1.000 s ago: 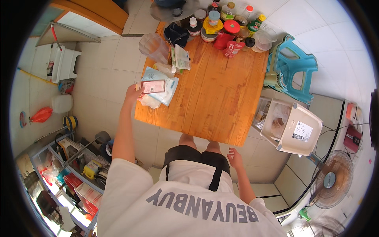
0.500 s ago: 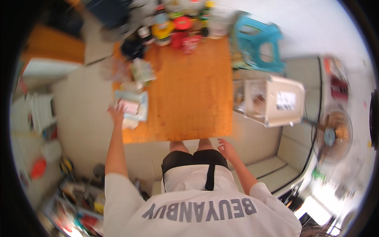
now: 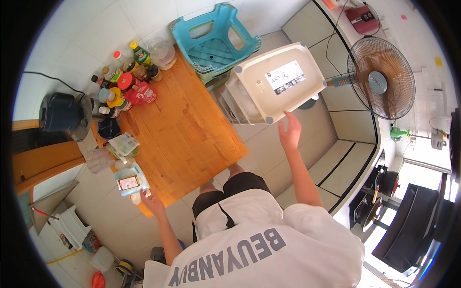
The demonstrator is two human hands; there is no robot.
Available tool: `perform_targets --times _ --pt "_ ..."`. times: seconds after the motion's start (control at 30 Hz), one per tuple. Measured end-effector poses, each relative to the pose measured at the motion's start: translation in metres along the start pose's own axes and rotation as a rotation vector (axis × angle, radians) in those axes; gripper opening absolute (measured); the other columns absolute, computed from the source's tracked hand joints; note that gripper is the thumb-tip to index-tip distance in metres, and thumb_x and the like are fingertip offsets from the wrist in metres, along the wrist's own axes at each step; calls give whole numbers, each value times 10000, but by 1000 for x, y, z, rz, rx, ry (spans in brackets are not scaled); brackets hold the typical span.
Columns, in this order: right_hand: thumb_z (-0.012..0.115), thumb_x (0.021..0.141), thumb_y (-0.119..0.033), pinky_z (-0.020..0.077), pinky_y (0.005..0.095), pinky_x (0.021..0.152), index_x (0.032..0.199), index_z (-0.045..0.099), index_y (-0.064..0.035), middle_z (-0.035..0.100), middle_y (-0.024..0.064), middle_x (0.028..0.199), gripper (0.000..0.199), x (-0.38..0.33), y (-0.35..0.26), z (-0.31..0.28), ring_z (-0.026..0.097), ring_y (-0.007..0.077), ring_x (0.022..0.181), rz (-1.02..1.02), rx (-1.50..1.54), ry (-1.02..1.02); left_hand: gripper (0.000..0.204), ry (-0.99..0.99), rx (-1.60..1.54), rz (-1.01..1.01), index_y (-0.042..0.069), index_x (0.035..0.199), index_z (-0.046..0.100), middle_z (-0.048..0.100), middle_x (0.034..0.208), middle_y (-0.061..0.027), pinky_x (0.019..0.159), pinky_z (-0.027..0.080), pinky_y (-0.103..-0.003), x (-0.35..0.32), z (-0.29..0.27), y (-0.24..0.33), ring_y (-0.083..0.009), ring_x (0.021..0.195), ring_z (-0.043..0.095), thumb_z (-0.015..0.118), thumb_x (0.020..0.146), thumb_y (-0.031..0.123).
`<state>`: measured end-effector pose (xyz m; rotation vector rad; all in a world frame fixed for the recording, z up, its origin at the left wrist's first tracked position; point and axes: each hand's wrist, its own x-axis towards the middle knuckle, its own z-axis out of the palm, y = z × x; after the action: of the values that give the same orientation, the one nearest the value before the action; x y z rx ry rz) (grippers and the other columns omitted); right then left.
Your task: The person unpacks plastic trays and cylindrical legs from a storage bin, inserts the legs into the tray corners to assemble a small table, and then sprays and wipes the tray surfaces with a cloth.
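So our left hand [image 3: 152, 204] is down at the near-left corner of the wooden table [image 3: 187, 134], fingers loosely curled by the edge of a pale blue packet [image 3: 136, 170]. Can't tell if we're actually pinching that edge or just resting beside it. What looks like a pink-edged phone [image 3: 128, 183] lies face-up on the packet, probably there because it's a flat spot close to hand, though right by the table's edge is a bit risky imo.

Our right hand [image 3: 290, 134] has nothing in it that we can see: thumb and fingers spread, tips right at the near rim of the cream tiered rack [image 3: 261, 91]. Touching or just shy of it, hard to say from here. The spread suits a broad rim better than a small grip, we'd guess.

The sauce bottles and jars, like the red-lidded jar [image 3: 127, 81] and yellow-capped green bottle [image 3: 140, 54], are bunched along the wall side, presumably so the wall backs them up. The teal plastic stool [image 3: 211, 48] seems stacked on a greenish one, likely to save floor space.
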<state>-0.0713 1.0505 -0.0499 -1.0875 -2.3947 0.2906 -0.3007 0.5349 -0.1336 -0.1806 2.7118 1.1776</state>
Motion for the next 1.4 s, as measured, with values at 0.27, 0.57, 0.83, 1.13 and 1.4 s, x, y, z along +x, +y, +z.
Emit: perform_targets --times 0.27,0.57,0.83,1.13,1.4 --pt "699 692 -193 443 387 820 1095 558 -72 602 65 939 443 14 25 40 561 271 925 -246 65 -404 372 -557 -267 173 38 1237 490 545 1100 -68 729 467 -254 -95 127 213 -128 872 560 567 905 186" --pt "702 662 -192 494 371 695 1080 597 -96 631 65 911 442 34 35 46 603 277 825 -166 91 -649 255 -950 -543 -340 53 1127 553 626 974 -49 649 469 -215 -154 217 218 -91 752 584 509 940 221" --pt "706 649 -189 498 390 707 1141 571 -88 618 107 950 520 41 31 49 605 302 835 -195 3 -740 240 -972 -556 -428 52 1082 569 621 925 -39 622 465 -210 -129 247 190 -84 701 565 508 936 233" --pt "698 710 -177 436 411 862 1156 550 -63 587 79 1044 484 32 8 48 563 274 1000 -253 2 -665 230 -1184 -623 -774 57 983 578 615 902 -56 642 498 -254 -132 292 214 -129 707 595 537 890 263" --pt "666 750 -202 228 476 1098 930 608 -115 587 38 925 208 93 5 58 530 200 1081 -1125 0 -953 297 -1145 -777 -1112 48 1045 517 611 909 -99 684 502 -346 -148 357 232 -224 805 612 471 899 302"
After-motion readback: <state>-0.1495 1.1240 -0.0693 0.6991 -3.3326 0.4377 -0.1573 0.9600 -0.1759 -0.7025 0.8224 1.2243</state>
